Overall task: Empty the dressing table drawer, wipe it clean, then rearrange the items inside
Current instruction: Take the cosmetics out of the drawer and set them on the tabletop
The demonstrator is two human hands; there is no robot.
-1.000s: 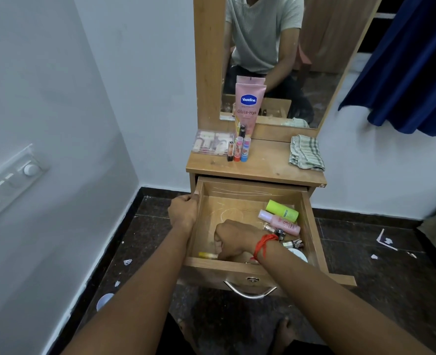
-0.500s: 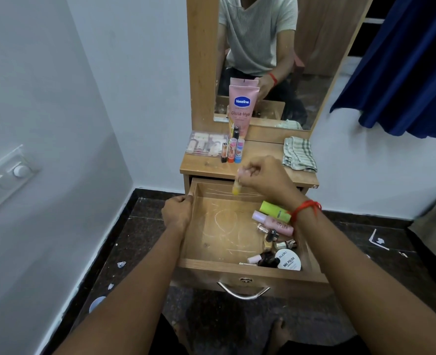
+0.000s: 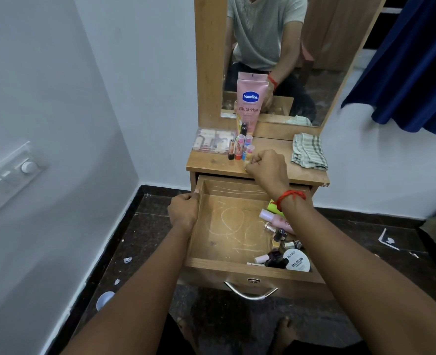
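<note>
Head view. Drawer (image 3: 233,230) pulled out below the tabletop (image 3: 211,163). Left hand (image 3: 183,211) grips the drawer's left wall, fingers curled over its rim. Right hand (image 3: 267,170), fingers curled, pinches a small stick (image 3: 249,152) standing upright on the tabletop, just beside a row of sticks (image 3: 238,147). Behind the row: Vaseline tube (image 3: 249,103) and clear case (image 3: 211,143); cloth (image 3: 309,152) at right. Green tube (image 3: 272,206), pink bottle (image 3: 273,218), small bottles (image 3: 278,235) and white tub (image 3: 297,260) lie along the drawer's right side.
</note>
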